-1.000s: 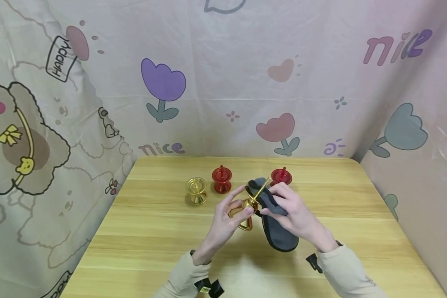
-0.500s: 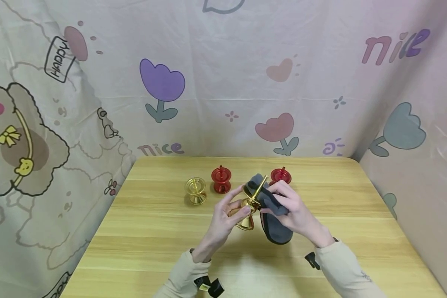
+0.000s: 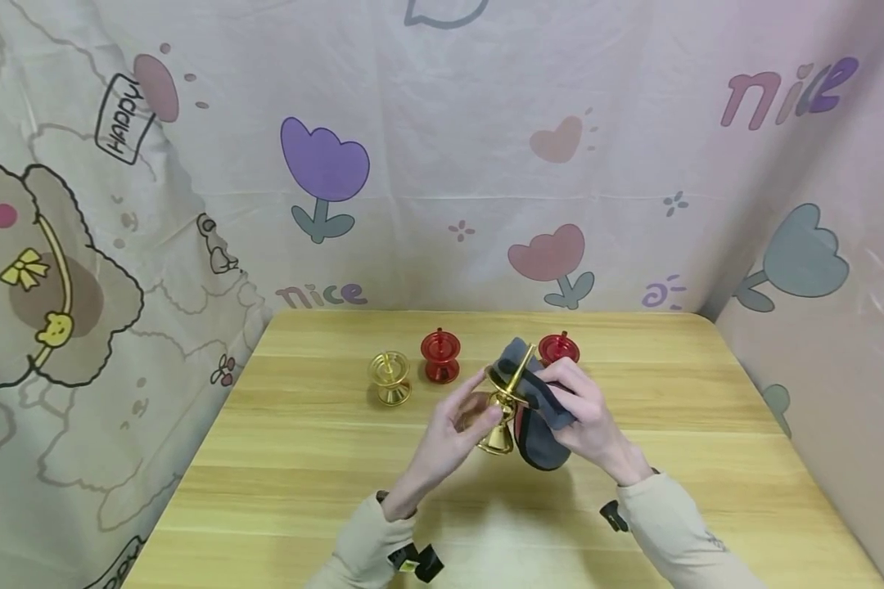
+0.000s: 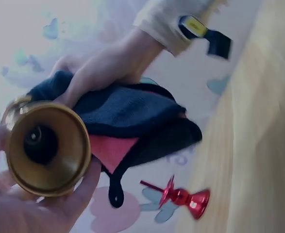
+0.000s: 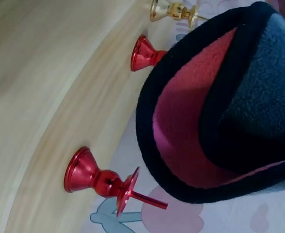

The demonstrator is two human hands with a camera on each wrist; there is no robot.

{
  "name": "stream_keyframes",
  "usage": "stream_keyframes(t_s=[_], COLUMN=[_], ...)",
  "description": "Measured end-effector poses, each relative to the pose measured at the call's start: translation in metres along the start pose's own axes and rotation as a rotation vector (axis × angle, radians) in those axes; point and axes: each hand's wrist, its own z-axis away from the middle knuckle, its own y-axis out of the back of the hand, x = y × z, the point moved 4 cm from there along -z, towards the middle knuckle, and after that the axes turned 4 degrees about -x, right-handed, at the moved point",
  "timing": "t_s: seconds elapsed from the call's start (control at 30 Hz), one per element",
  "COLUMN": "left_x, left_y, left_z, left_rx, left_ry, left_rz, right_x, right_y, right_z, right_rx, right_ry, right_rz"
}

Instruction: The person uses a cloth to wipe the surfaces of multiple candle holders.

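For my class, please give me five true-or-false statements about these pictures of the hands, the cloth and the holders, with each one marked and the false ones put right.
1. The left hand's grip is on a gold holder. True.
2. The right hand's grip is on a red holder. False: it is on the cloth.
3. Two red holders stand on the table. True.
4. The second gold holder lies on its side. False: it stands upright.
5. The cloth has a pink side as well as a dark one. True.
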Motion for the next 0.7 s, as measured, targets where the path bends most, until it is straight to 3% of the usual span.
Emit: stream_keyframes(t_s=[0.2,0.3,0.4,0.57,0.7], left_x=[0.009,0.011,0.01,0.008,0.005], left_y=[-0.006,-0.007,-0.006,0.0,0.005], left_z=[0.006,0.008,0.008,0.009,0.012], left_rx=[0.04,0.067,0.073,0.025,-0.061], left_ry=[-0.212,-0.28,-0.298,-0.363,-0.282], left_rz=[-0.413,-0.526,-0.526,-0.42,-0.251], right_x=[0.0,-0.001,-0.001,-0.002,0.0], right_y=[0.002,0.003,0.005,0.006,0.007], right_z=[-0.001,-0.003,-0.004,-0.006,-0.005], right_rx=[-0.028,-0.039,-0.043,-0.056,-0.059], right_ry=[-0.018,-0.031,-0.04,-0.041,-0.052], right_rz=[0.076,0.109,0.131,0.074,-0.038])
